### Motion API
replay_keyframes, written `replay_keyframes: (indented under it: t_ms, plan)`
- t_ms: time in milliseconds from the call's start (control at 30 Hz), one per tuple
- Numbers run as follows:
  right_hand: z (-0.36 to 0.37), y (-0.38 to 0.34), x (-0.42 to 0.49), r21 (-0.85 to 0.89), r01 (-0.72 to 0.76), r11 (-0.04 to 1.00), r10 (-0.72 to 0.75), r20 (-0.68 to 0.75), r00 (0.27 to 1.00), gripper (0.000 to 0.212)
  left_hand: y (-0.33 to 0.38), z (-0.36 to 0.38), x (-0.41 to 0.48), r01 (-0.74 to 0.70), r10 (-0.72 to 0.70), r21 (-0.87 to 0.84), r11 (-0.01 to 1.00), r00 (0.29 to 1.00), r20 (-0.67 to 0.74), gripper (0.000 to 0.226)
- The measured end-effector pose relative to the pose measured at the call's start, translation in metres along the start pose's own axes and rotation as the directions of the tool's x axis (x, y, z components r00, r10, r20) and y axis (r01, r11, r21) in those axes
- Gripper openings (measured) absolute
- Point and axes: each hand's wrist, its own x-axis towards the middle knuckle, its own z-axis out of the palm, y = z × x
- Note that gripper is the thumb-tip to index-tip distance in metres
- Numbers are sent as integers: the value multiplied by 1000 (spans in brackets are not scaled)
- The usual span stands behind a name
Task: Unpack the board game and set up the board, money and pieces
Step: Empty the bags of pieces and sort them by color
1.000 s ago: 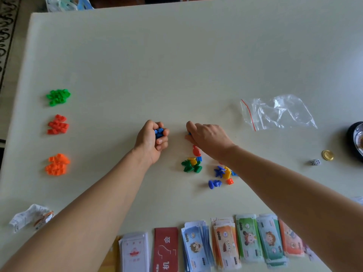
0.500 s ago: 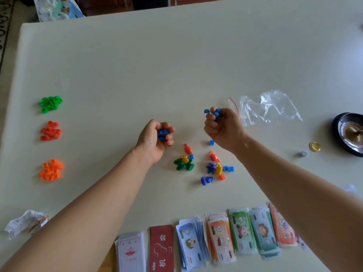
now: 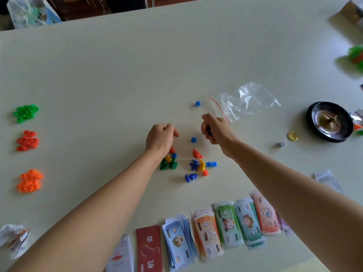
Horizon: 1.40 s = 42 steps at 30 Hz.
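While both forearms are stretched over it, the pale tabletop (image 3: 117, 75) is seen carrying every part of the game. The clear plastic bag (image 3: 247, 99) with a red seal strip serves as the landmark and lies emptied and crumpled. Well to the right of the bag, a black roulette wheel (image 3: 330, 122) is set down. Near the tabletop's front edge, well below the bag, the money stacks (image 3: 227, 224) are laid side by side, with a red card deck (image 3: 149, 248) and a white card deck (image 3: 121, 256) to their left.

Just below and left of the bag, the right hand (image 3: 216, 130) is clenched into a fist; something dark blue shows between its fingers, but what it is cannot be told. Further left of the bag, the left hand (image 3: 161, 138) is curled shut too, and whether anything is enclosed cannot be told.

Far to the left of the bag, three sorted heaps are ranged in a column: green houses (image 3: 26, 113), red houses (image 3: 27, 140) and orange houses (image 3: 29, 180). Below the bag, between the wrists, the mixed pieces (image 3: 198, 163) are scattered, with a second cluster of green, yellow and red pieces (image 3: 169, 161) touching the left wrist. One blue cube (image 3: 197, 103) is lying just left of the bag, and another blue cube (image 3: 193, 139) between the hands. Right of and below the bag, a gold coin (image 3: 292, 136) and a white die (image 3: 281, 144) are placed near each other.
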Motion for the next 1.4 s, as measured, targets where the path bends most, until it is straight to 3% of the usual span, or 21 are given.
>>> replay_keyframes:
  t_ms: [33, 67, 133, 200, 233, 267, 333, 400, 467, 567, 700, 800, 933, 1000, 1067, 1133, 1200, 1300, 1400]
  plan:
    - [3, 2, -1, -226, 69, 972, -80, -38, 996, 44, -1, 2, 1, -15, 15, 44, 999, 1000, -3, 28]
    - [6, 4, -1, -460, 122, 879, -157, -39, 987, 48, -1, 3, 1, -22, 23, 80, 997, 1000, -4, 28]
    - [11, 7, -2, -810, 158, 565, -224, 33, 974, 52, -1, 5, 1, -43, 44, 157, 987, 999, -7, 27]
    - [16, 9, -2, -918, 206, 338, -228, 132, 965, 49, 2, 6, 3, -69, 75, 242, 968, 997, -17, 26]
    - [16, 10, 0, -920, 220, 323, -225, 151, 962, 43, 3, 6, 5, -86, 98, 276, 957, 995, -28, 24]
    - [15, 10, 2, -904, 222, 364, -235, 142, 962, 38, 5, 7, 9, -106, 124, 311, 944, 992, -39, 23]
    - [11, 9, 4, -782, 201, 589, -228, 78, 971, 33, 10, 10, 16, -144, 175, 393, 908, 984, -44, 20]
    - [0, 4, 7, -441, 174, 880, -170, 48, 984, 32, 17, 16, 26, -188, 227, 466, 865, 973, -29, 15]
    - [-11, -4, 8, -149, 120, 981, -117, 31, 993, 33, 26, 24, 35, -241, 279, 518, 821, 960, 5, 15]
    - [-28, -8, 14, 20, 49, 999, -48, -64, 997, 31, 44, 37, 46, -309, 346, 611, 729, 936, 59, 28]
    - [-43, -7, 25, 66, -1, 998, 8, -107, 994, 32, 61, 53, 58, -325, 376, 711, 624, 922, 91, 31]
    - [-45, -3, 27, 146, -54, 988, 58, -26, 998, 35, 63, 60, 65, -314, 361, 747, 587, 927, 106, 21]
    - [-45, 1, 23, 225, -75, 972, 42, 147, 988, 36, 59, 60, 66, -291, 324, 713, 638, 941, 95, 19]
    - [-45, 3, 20, 241, -58, 969, 11, 194, 981, 37, 60, 57, 65, -240, 234, 528, 815, 969, 79, 20]
    - [-45, 7, 17, 202, -41, 979, 0, 196, 981, 37, 61, 50, 59, -74, 67, 44, 996, 988, 137, 28]
    - [-45, 10, 10, 146, -36, 989, 5, 202, 979, 30, 57, 37, 45, 96, -21, -288, 953, 968, 252, 30]
    - [-47, 14, 3, 117, -45, 992, 20, 205, 979, 25, 50, 26, 30, 184, -51, -385, 904, 942, 331, 33]
    - [-45, 18, -14, 13, -9, 1000, 7, 138, 990, 33, 39, 21, 10, 243, -110, -371, 896, 932, 345, 27]
    - [-41, 26, -33, -367, 162, 916, -151, 57, 987, 30, 31, 22, -10, 193, -114, -252, 948, 948, 298, 21]
